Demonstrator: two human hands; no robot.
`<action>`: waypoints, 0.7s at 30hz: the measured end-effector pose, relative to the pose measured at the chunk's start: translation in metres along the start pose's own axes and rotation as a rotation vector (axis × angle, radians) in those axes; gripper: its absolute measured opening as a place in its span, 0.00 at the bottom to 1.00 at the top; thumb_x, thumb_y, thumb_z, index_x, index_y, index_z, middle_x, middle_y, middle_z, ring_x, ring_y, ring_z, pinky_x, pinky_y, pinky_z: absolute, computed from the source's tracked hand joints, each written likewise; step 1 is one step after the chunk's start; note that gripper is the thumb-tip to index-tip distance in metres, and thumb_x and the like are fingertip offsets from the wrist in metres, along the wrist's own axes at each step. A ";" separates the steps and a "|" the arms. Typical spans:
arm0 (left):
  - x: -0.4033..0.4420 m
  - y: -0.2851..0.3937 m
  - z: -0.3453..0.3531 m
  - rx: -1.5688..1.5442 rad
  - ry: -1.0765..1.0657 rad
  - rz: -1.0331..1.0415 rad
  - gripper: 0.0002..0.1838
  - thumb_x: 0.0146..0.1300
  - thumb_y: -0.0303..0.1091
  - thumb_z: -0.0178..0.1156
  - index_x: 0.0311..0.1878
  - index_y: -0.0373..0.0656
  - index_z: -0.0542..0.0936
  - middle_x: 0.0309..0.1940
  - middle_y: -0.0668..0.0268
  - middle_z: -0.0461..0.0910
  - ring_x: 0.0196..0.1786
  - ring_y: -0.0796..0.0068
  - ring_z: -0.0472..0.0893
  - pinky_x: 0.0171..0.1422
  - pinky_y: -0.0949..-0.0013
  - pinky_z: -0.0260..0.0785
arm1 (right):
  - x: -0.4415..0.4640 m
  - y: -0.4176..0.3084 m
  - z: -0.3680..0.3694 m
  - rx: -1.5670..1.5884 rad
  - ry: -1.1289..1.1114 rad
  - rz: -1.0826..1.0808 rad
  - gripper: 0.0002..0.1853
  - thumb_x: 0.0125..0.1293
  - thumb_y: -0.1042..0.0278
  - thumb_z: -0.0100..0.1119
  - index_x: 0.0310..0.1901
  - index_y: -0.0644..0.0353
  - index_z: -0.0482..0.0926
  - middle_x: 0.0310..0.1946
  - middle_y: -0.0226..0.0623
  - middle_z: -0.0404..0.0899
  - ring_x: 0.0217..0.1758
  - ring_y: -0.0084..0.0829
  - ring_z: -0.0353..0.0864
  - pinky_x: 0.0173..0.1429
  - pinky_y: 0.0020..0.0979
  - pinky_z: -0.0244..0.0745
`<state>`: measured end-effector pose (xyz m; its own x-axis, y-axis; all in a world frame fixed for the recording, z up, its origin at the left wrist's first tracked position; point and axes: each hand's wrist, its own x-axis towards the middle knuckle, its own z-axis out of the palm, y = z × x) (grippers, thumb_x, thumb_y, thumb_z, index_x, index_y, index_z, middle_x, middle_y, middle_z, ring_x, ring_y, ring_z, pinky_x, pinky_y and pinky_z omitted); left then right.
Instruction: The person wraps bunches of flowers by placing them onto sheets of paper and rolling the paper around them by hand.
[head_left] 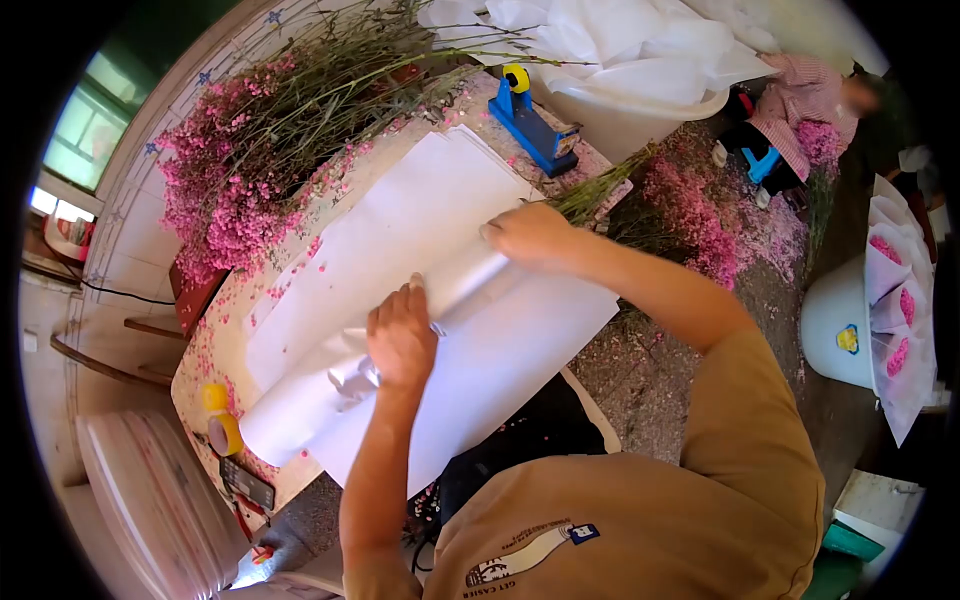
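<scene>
Large white wrapping paper sheets [375,215] lie stacked on the table. The top sheet [520,340] is bent over into a loose roll, with wrinkles near its left end. My left hand [402,335] presses on this roll near its middle, fingers curled onto the paper. Farther right, my right hand [530,235] is closed on the roll's other end, thumb against the paper; part of its grip is hidden. Beyond the sheets stands a blue tape dispenser [535,130] with a yellow roll. A heap of pink flowers [235,180] with long green stems lies past the sheets' far left side.
Yellow tape rolls [225,433] and a dark phone-like device [247,483] lie at the table's left edge. A white tub [630,125] holds white sheeting. On the right, a person [800,110] sits by pink flowers; a white bucket [835,320] holds wrapped bouquets.
</scene>
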<state>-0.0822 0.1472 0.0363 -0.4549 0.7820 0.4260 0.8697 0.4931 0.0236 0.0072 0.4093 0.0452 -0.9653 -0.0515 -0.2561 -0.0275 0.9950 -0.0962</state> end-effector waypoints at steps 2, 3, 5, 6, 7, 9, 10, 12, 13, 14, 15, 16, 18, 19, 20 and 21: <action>-0.019 0.009 0.012 0.060 -0.029 0.041 0.33 0.57 0.34 0.68 0.69 0.45 0.76 0.61 0.50 0.81 0.63 0.51 0.81 0.67 0.51 0.71 | -0.025 -0.007 0.043 -0.221 0.643 -0.102 0.29 0.60 0.60 0.69 0.58 0.72 0.79 0.57 0.56 0.83 0.63 0.51 0.82 0.68 0.48 0.75; -0.019 0.025 0.002 0.057 -0.036 0.041 0.33 0.57 0.34 0.68 0.69 0.45 0.76 0.61 0.50 0.81 0.63 0.51 0.81 0.67 0.51 0.71 | -0.035 -0.013 0.051 -0.216 0.638 -0.101 0.29 0.60 0.60 0.69 0.58 0.72 0.79 0.57 0.56 0.83 0.63 0.51 0.82 0.68 0.48 0.75; -0.011 0.067 -0.025 0.017 -0.212 -0.003 0.47 0.55 0.52 0.74 0.77 0.46 0.68 0.76 0.48 0.65 0.77 0.46 0.67 0.77 0.42 0.59 | -0.051 -0.023 0.059 -0.222 0.590 -0.030 0.43 0.61 0.58 0.68 0.72 0.74 0.63 0.73 0.58 0.67 0.78 0.54 0.64 0.81 0.52 0.58; -0.011 0.076 -0.018 0.011 -0.214 0.004 0.47 0.55 0.52 0.74 0.77 0.46 0.68 0.76 0.48 0.65 0.77 0.46 0.67 0.77 0.42 0.59 | -0.057 -0.027 0.058 -0.222 0.587 -0.021 0.43 0.61 0.58 0.68 0.72 0.74 0.63 0.73 0.58 0.67 0.78 0.54 0.64 0.81 0.52 0.58; -0.010 0.083 -0.007 0.034 -0.238 -0.015 0.54 0.51 0.59 0.74 0.79 0.47 0.64 0.78 0.48 0.61 0.79 0.45 0.63 0.79 0.39 0.54 | -0.062 -0.029 0.054 -0.059 0.545 -0.045 0.48 0.56 0.57 0.73 0.73 0.75 0.62 0.74 0.59 0.65 0.80 0.55 0.62 0.82 0.51 0.55; -0.002 0.088 0.000 0.030 -0.237 -0.035 0.57 0.48 0.60 0.77 0.79 0.44 0.64 0.78 0.48 0.62 0.79 0.47 0.63 0.79 0.38 0.54 | -0.062 -0.027 0.043 0.096 0.482 -0.078 0.57 0.47 0.54 0.81 0.73 0.75 0.60 0.75 0.58 0.64 0.80 0.54 0.60 0.83 0.50 0.53; 0.002 0.085 0.002 0.023 -0.238 -0.025 0.57 0.48 0.60 0.77 0.79 0.44 0.64 0.78 0.48 0.62 0.79 0.47 0.63 0.79 0.38 0.54 | -0.060 -0.023 0.041 0.095 0.480 -0.066 0.57 0.47 0.54 0.81 0.73 0.75 0.60 0.75 0.58 0.64 0.80 0.54 0.60 0.83 0.50 0.53; 0.014 0.066 0.005 -0.013 -0.250 0.013 0.52 0.49 0.54 0.78 0.75 0.41 0.67 0.75 0.49 0.65 0.77 0.49 0.66 0.77 0.38 0.56 | -0.048 -0.008 0.037 0.151 0.432 -0.117 0.56 0.46 0.55 0.81 0.73 0.75 0.60 0.75 0.58 0.64 0.80 0.53 0.60 0.83 0.50 0.53; 0.025 0.055 0.004 -0.031 -0.161 0.071 0.47 0.52 0.48 0.78 0.72 0.38 0.69 0.68 0.49 0.74 0.68 0.50 0.74 0.70 0.42 0.66 | -0.042 0.001 0.038 0.127 0.527 -0.149 0.45 0.51 0.62 0.77 0.69 0.69 0.67 0.70 0.56 0.71 0.75 0.54 0.70 0.79 0.50 0.64; 0.035 0.041 0.006 -0.020 -0.158 0.068 0.47 0.52 0.48 0.78 0.72 0.38 0.69 0.68 0.49 0.74 0.68 0.50 0.74 0.70 0.42 0.66 | -0.036 0.009 0.038 0.128 0.537 -0.158 0.45 0.51 0.62 0.77 0.69 0.69 0.67 0.70 0.56 0.71 0.75 0.54 0.70 0.79 0.50 0.64; 0.046 0.027 0.009 -0.122 -0.253 0.093 0.46 0.53 0.47 0.77 0.72 0.38 0.69 0.63 0.49 0.77 0.63 0.49 0.78 0.66 0.44 0.69 | -0.029 0.018 0.037 0.151 0.542 -0.157 0.38 0.55 0.65 0.73 0.67 0.68 0.71 0.66 0.56 0.75 0.70 0.54 0.74 0.74 0.48 0.70; 0.058 0.013 0.010 -0.226 -0.348 0.117 0.45 0.54 0.46 0.77 0.72 0.38 0.69 0.58 0.49 0.80 0.57 0.49 0.81 0.62 0.47 0.73 | -0.023 0.026 0.034 0.175 0.547 -0.156 0.31 0.58 0.69 0.69 0.64 0.67 0.74 0.62 0.55 0.79 0.66 0.54 0.79 0.69 0.46 0.76; 0.082 -0.009 0.012 -0.309 -0.456 0.137 0.40 0.61 0.45 0.72 0.75 0.48 0.69 0.50 0.58 0.84 0.48 0.51 0.84 0.51 0.49 0.77 | -0.011 0.036 0.034 0.202 0.584 -0.175 0.24 0.61 0.74 0.62 0.60 0.65 0.78 0.55 0.54 0.83 0.59 0.53 0.83 0.62 0.44 0.81; 0.090 -0.012 0.013 -0.336 -0.482 0.166 0.37 0.64 0.42 0.69 0.76 0.54 0.69 0.52 0.58 0.83 0.47 0.52 0.84 0.50 0.50 0.77 | -0.005 0.038 0.037 0.146 0.579 -0.159 0.26 0.60 0.74 0.61 0.62 0.66 0.76 0.58 0.54 0.81 0.61 0.54 0.81 0.64 0.45 0.79; 0.096 -0.015 0.013 -0.364 -0.506 0.198 0.35 0.66 0.40 0.66 0.77 0.61 0.68 0.54 0.59 0.83 0.45 0.52 0.84 0.49 0.51 0.78 | 0.000 0.040 0.039 0.089 0.576 -0.141 0.28 0.60 0.74 0.61 0.64 0.66 0.75 0.60 0.55 0.80 0.63 0.54 0.80 0.66 0.46 0.77; 0.095 -0.014 0.015 -0.357 -0.507 0.195 0.35 0.66 0.40 0.66 0.77 0.61 0.68 0.54 0.59 0.83 0.45 0.52 0.84 0.49 0.51 0.78 | 0.000 0.039 0.040 0.092 0.581 -0.146 0.28 0.60 0.74 0.61 0.64 0.66 0.75 0.60 0.55 0.80 0.63 0.54 0.80 0.66 0.46 0.77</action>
<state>-0.1408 0.2202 0.0634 -0.2399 0.9705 -0.0251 0.9159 0.2348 0.3257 0.0164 0.4443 0.0030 -0.9380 -0.1056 0.3302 -0.1724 0.9684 -0.1801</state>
